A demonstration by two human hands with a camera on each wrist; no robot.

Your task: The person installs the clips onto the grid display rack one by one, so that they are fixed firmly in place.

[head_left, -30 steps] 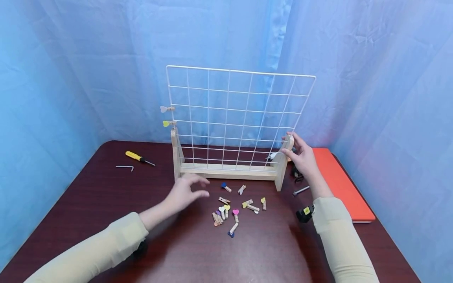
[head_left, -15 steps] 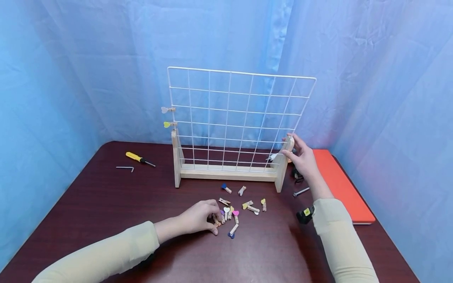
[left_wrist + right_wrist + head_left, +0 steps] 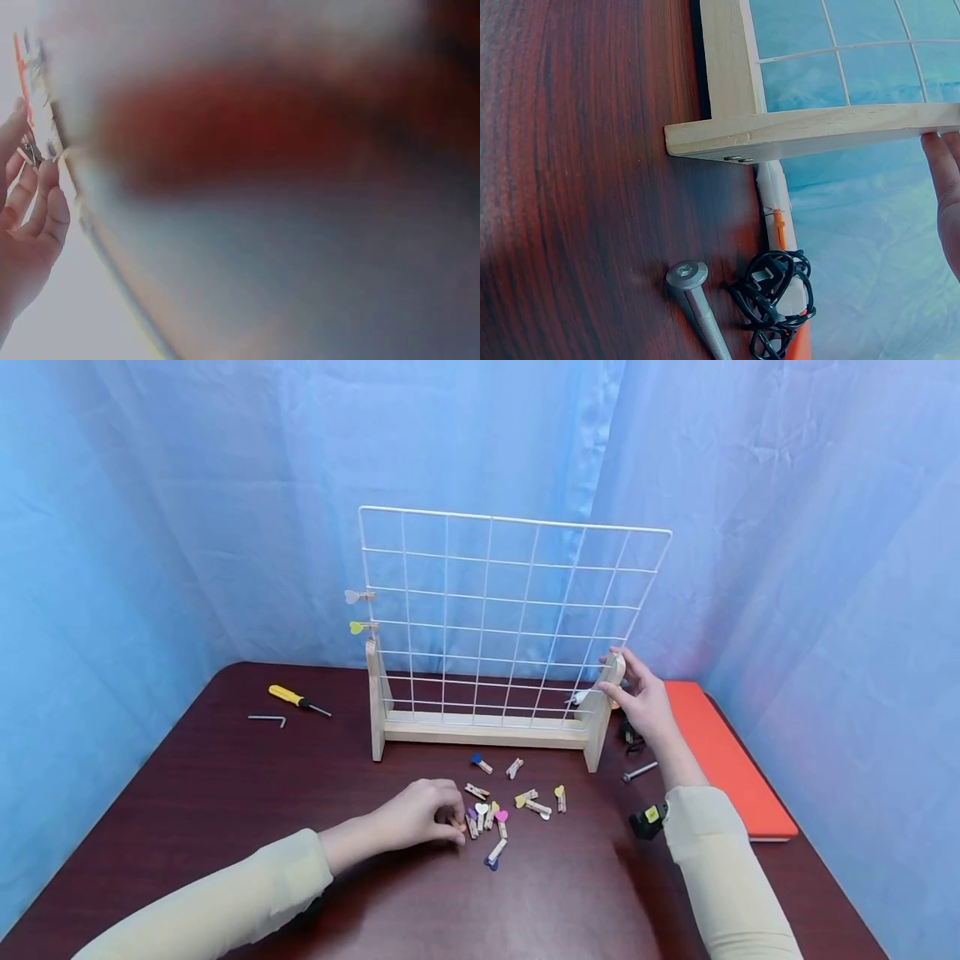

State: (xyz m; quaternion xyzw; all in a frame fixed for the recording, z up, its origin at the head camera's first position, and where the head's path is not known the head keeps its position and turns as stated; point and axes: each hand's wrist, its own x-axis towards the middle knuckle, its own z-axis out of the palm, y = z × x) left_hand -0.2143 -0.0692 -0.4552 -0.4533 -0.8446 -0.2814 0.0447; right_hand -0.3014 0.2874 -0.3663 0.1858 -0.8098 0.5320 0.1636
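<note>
I'm wearing 3 cams: head looking forward-down, wrists viewing close; head, right sharing wooden stand (image 3: 810,124).

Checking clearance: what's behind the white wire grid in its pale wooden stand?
Through the grid: glossy dark-red tabletop, light-blue fabric curtain, and a white object. The right wooden upright covers part of it; the wooden crossbar hides whatever's directly behind.

Booth: blue curtains (image 3: 480,435), dark table (image 3: 187,793)

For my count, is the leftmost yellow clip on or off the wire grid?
On: the yellow clip grips the left edge of the grid, below a white clip.
</note>
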